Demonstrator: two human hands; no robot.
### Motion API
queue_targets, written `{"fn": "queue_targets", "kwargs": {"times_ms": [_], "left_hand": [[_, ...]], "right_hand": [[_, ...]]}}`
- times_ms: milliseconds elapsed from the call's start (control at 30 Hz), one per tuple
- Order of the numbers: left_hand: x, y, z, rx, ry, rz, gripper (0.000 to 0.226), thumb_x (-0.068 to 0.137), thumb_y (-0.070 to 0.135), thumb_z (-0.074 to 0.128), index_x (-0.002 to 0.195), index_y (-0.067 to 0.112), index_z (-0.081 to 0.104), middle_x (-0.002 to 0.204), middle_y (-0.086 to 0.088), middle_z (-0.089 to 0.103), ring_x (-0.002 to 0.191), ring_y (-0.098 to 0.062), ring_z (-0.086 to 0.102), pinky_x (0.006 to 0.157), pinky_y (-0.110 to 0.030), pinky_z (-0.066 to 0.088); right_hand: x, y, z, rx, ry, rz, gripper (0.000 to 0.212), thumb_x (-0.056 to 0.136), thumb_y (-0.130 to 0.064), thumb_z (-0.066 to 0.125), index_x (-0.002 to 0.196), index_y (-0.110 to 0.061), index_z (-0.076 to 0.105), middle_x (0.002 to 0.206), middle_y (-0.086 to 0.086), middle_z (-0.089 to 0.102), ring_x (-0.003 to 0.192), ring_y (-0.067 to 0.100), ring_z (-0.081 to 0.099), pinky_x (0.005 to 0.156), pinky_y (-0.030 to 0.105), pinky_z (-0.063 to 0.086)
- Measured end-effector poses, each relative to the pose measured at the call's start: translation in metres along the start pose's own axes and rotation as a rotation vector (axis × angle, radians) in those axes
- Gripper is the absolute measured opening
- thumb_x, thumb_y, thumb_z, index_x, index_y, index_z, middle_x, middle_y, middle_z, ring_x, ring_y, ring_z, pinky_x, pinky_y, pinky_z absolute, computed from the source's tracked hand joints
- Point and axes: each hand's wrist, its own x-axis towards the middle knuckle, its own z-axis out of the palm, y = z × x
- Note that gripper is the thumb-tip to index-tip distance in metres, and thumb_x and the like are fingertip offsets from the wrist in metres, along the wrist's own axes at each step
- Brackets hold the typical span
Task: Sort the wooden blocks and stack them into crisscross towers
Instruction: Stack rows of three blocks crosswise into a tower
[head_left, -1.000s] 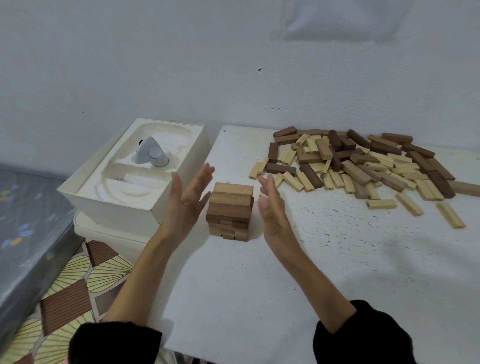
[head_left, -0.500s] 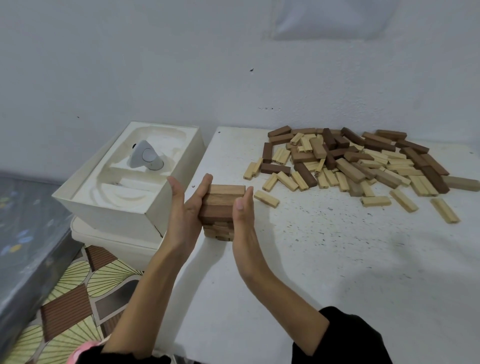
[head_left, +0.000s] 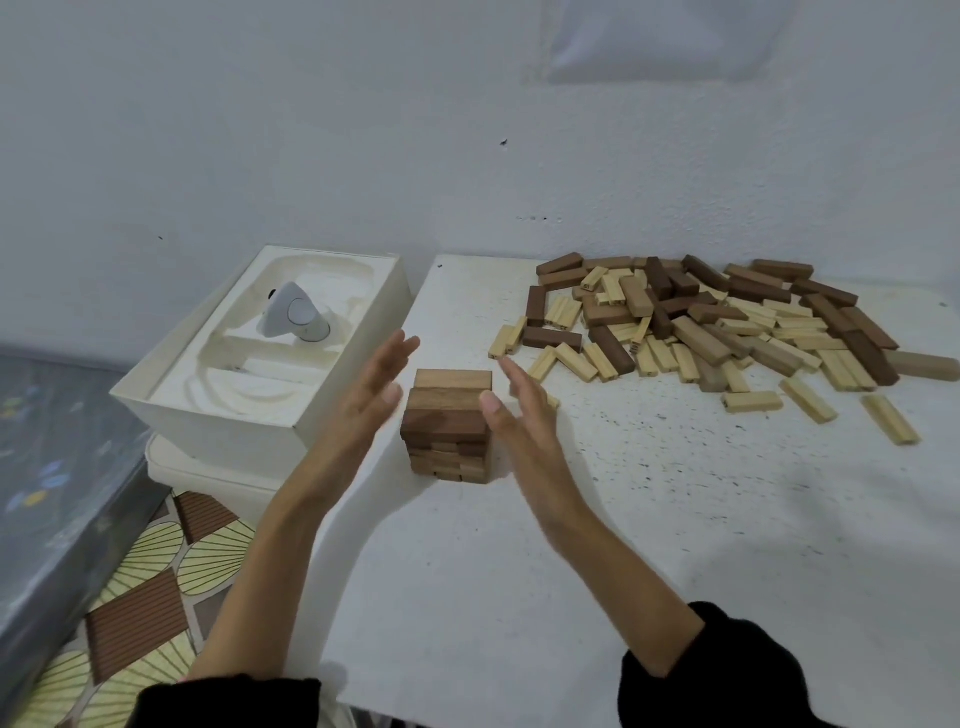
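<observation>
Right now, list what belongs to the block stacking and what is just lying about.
Job: crisscross tower, pile of loose wooden blocks, left hand, right hand.
Lying about: white box, grey-white device in it, patterned floor.

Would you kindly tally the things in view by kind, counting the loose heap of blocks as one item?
Stacked block tower: 1
Loose heap of blocks: 1
Hands: 2, the left hand and the right hand
Open white box: 1
Grey device in the box: 1
Total: 6
</observation>
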Motion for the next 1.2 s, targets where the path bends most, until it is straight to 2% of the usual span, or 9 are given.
{"fn": "queue_targets", "kwargs": {"times_ms": [100,200,267,333,567,700,833,1000,1200], "left_hand": [[0.0,-0.003,-0.008,0.097,-0.104,0.046,0.107,0.058,0.061,0.08,0.145,0.028,0.027,0.143,0.011,0.046,0.136,-0.008,0.036,0.108,-0.03,0.035],[0.004,-0.005,-0.008,0.12,-0.168,0.044,0.114,0.054,0.049,0.087,0.147,0.024,0.026,0.138,0.005,0.051,0.132,-0.013,0.042,0.102,-0.026,0.04],[0.007,-0.006,-0.008,0.141,-0.174,0.038,0.111,0.053,0.043,0.088,0.146,0.026,0.028,0.136,0.004,0.053,0.13,-0.015,0.045,0.1,-0.025,0.041],[0.008,-0.007,-0.009,0.156,-0.167,0.041,0.109,0.054,0.035,0.087,0.146,0.025,0.028,0.136,0.002,0.052,0.129,-0.014,0.045,0.1,-0.025,0.041],[0.009,-0.005,-0.016,0.175,-0.171,0.043,0.104,0.055,0.043,0.087,0.143,0.027,0.034,0.132,0.002,0.055,0.128,-0.016,0.046,0.105,-0.029,0.039],[0.011,-0.008,-0.021,0.229,-0.177,0.019,0.099,0.055,0.035,0.086,0.141,0.031,0.037,0.134,0.005,0.054,0.131,-0.014,0.044,0.109,-0.039,0.036],[0.01,-0.01,-0.024,0.267,-0.194,-0.008,0.093,0.054,0.054,0.084,0.134,0.025,0.046,0.134,0.004,0.053,0.132,-0.016,0.042,0.11,-0.042,0.034],[0.01,-0.013,-0.025,0.28,-0.192,0.0,0.088,0.057,0.053,0.083,0.13,0.018,0.049,0.133,0.0,0.054,0.131,-0.019,0.043,0.11,-0.045,0.034],[0.013,-0.015,-0.028,0.301,-0.201,-0.004,0.084,0.059,0.048,0.084,0.13,0.017,0.051,0.132,0.0,0.055,0.131,-0.018,0.044,0.112,-0.045,0.032]], "right_hand": [[0.012,0.0,-0.025,-0.156,-0.098,-0.003,0.075,0.069,-0.062,0.06,0.137,-0.045,0.032,0.144,-0.021,0.032,0.135,0.003,0.024,0.107,0.03,0.024],[0.018,-0.003,-0.037,-0.273,-0.16,-0.068,0.087,0.069,-0.041,0.079,0.141,-0.039,0.03,0.139,-0.021,0.042,0.134,0.005,0.028,0.107,0.028,0.025],[0.019,-0.003,-0.038,-0.31,-0.182,-0.091,0.09,0.07,-0.032,0.081,0.142,-0.037,0.028,0.138,-0.018,0.043,0.134,0.006,0.026,0.109,0.03,0.024],[0.019,-0.003,-0.038,-0.334,-0.186,-0.086,0.093,0.068,-0.033,0.082,0.142,-0.04,0.027,0.138,-0.012,0.041,0.134,0.008,0.026,0.11,0.033,0.024],[0.018,-0.001,-0.035,-0.365,-0.141,-0.136,0.089,0.069,-0.03,0.081,0.142,-0.038,0.029,0.126,-0.018,0.045,0.129,0.006,0.028,0.102,0.026,0.024],[0.019,0.0,-0.035,-0.398,-0.136,-0.132,0.085,0.069,-0.033,0.081,0.139,-0.036,0.034,0.133,-0.017,0.04,0.133,0.012,0.024,0.109,0.037,0.026],[0.021,0.0,-0.036,-0.431,-0.165,-0.1,0.082,0.067,-0.035,0.082,0.136,-0.035,0.038,0.121,-0.026,0.032,0.132,0.014,0.024,0.111,0.041,0.027],[0.026,0.003,-0.036,-0.458,-0.145,-0.118,0.075,0.067,-0.034,0.082,0.132,-0.03,0.045,0.136,-0.01,0.039,0.129,0.01,0.024,0.109,0.038,0.029],[0.028,0.005,-0.036,-0.458,-0.131,-0.133,0.073,0.064,-0.035,0.083,0.129,-0.029,0.048,0.134,-0.008,0.042,0.127,0.009,0.027,0.108,0.036,0.03]]}}
